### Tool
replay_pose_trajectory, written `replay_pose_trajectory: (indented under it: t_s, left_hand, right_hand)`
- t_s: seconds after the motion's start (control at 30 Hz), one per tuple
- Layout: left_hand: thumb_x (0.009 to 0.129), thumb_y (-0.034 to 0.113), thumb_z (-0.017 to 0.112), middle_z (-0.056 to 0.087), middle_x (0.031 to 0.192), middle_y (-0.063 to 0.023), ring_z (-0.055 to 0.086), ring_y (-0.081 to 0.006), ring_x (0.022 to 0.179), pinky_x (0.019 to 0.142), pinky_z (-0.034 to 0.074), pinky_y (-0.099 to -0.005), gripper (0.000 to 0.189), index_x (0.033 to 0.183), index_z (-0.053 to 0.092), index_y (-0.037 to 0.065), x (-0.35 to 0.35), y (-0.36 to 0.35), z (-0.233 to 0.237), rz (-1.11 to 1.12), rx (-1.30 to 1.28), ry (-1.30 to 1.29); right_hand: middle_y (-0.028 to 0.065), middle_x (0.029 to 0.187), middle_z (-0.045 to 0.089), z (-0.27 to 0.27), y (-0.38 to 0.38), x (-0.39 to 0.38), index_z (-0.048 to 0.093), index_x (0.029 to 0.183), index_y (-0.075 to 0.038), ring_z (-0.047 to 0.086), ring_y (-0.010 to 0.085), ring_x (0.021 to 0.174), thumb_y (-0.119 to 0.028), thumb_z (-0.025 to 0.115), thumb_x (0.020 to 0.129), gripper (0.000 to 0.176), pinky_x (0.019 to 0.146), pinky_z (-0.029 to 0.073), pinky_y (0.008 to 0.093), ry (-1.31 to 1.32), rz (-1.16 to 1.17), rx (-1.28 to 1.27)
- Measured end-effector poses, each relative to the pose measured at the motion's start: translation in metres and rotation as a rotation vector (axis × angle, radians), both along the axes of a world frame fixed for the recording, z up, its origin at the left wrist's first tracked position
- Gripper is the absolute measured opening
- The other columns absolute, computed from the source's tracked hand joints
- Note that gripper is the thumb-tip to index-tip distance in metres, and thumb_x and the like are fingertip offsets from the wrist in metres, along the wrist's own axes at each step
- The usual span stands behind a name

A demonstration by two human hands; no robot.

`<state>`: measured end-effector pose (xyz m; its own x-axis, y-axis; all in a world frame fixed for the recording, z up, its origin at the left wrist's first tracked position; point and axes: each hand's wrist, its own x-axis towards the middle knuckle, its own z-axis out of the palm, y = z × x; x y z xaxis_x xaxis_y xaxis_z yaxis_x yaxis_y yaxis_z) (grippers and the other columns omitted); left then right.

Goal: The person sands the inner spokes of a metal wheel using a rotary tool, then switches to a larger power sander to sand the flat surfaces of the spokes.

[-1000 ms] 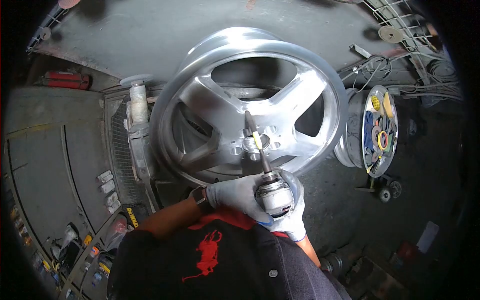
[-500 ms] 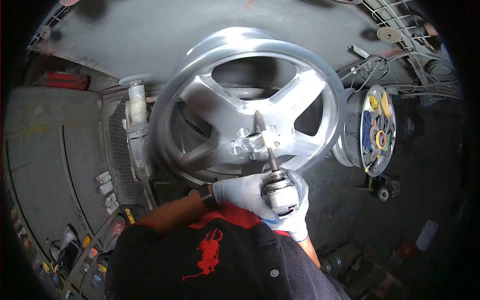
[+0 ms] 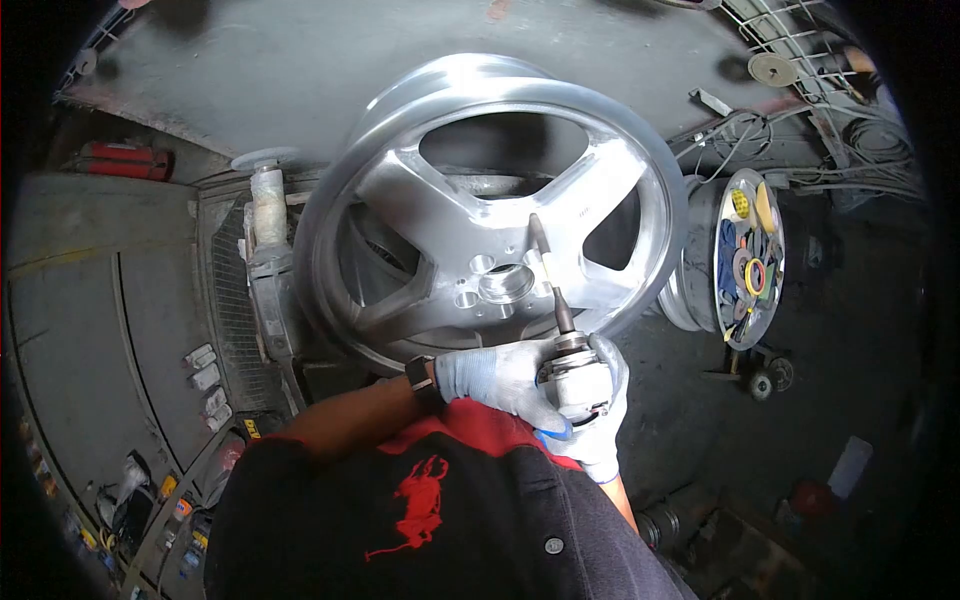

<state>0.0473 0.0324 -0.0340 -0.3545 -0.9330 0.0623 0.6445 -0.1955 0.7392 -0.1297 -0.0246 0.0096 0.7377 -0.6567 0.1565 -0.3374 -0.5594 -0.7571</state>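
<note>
A silver alloy wheel (image 3: pixel 375 195) with wide spokes stands tilted in front of me, its centre bore and bolt holes facing me. Both gloved hands hold a die grinder (image 3: pixel 577 385) close to my chest, pointing up at the wheel. My left hand (image 3: pixel 500 382) wraps the tool's body from the left, fingers closed. My right hand (image 3: pixel 607 432) closes round it from the right and below. The grinder's long shaft carries a dark tapered tip (image 3: pixel 540 232), which overlaps the spoke area just above the centre bore in this view.
On the right, another wheel (image 3: pixel 700 280) holds tape rolls, cloths and small tools in its face. A wrapped post with a round disc (image 3: pixel 268 205) stands at left. Cables (image 3: pixel 740 135) and a wire rack (image 3: pixel 790 40) are at upper right. A red cylinder (image 3: pixel 125 160) lies at upper left.
Both hands and the grinder have shifted slightly right, and the tip has moved right along the spoke area. My view has turned slightly.
</note>
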Motion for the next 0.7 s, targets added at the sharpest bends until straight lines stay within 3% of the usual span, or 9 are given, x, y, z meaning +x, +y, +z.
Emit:
replay_pose_trajectory:
  t_s: [0.1,0.27,0.5,0.6,0.63,0.7]
  left_hand:
    - [0.07,0.015,0.089,0.061,0.121,-0.0036,0.056,-0.0133,0.113,0.101,0.047,-0.0336,0.073,0.131,0.05,0.006,-0.001,0.011,-0.008,0.025,0.022,0.032]
    - [0.067,0.012,0.091,0.06,0.125,-0.0041,0.055,-0.0135,0.114,0.102,0.046,-0.0341,0.08,0.135,0.048,0.007,0.005,0.03,0.001,0.029,0.153,0.138]
    - [0.071,0.015,0.089,0.061,0.121,-0.0038,0.055,-0.0128,0.114,0.101,0.046,-0.0331,0.071,0.13,0.051,0.007,0.001,0.002,-0.004,0.021,0.002,0.046]
    - [0.071,0.015,0.088,0.061,0.12,-0.0039,0.056,-0.0132,0.112,0.101,0.046,-0.033,0.069,0.128,0.052,0.006,0.0,0.003,-0.004,0.031,-0.02,0.061]
    - [0.071,0.015,0.088,0.061,0.119,-0.0039,0.056,-0.0134,0.112,0.101,0.046,-0.0337,0.068,0.128,0.052,0.007,-0.001,0.007,-0.007,0.032,-0.005,0.079]
    - [0.072,0.013,0.087,0.061,0.119,-0.0027,0.056,-0.0128,0.111,0.101,0.046,-0.0327,0.068,0.13,0.051,0.007,-0.003,0.016,-0.012,0.026,0.007,0.063]
  right_hand:
    - [0.0184,0.125,0.06,-0.012,0.007,-0.003,0.046,0.135,0.001,0.06,0.0331,0.116,-0.028,0.088,0.063,0.088,0.101,0.047,0.0425,-0.039,-0.062,0.173]
    - [0.0172,0.128,0.059,-0.007,0.004,0.005,0.046,0.136,0.0,0.059,0.0332,0.119,-0.03,0.091,0.059,0.094,0.105,0.044,0.0427,-0.006,0.097,0.286]
    - [0.0181,0.128,0.059,-0.003,0.003,-0.002,0.042,0.137,0.002,0.059,0.0316,0.118,-0.03,0.092,0.059,0.098,0.105,0.043,0.0428,-0.016,-0.039,0.112]
    - [0.019,0.128,0.059,-0.005,0.007,-0.003,0.042,0.137,0.003,0.06,0.0321,0.117,-0.029,0.091,0.059,0.097,0.104,0.044,0.043,-0.037,-0.07,0.175]
    - [0.0191,0.128,0.058,-0.005,0.003,-0.001,0.043,0.136,0.003,0.06,0.0323,0.117,-0.028,0.091,0.059,0.096,0.103,0.045,0.0429,0.005,0.018,0.014]
    - [0.0191,0.129,0.058,-0.011,0.009,0.003,0.043,0.136,0.002,0.06,0.032,0.117,-0.028,0.09,0.06,0.095,0.103,0.045,0.0427,-0.046,0.016,0.146]
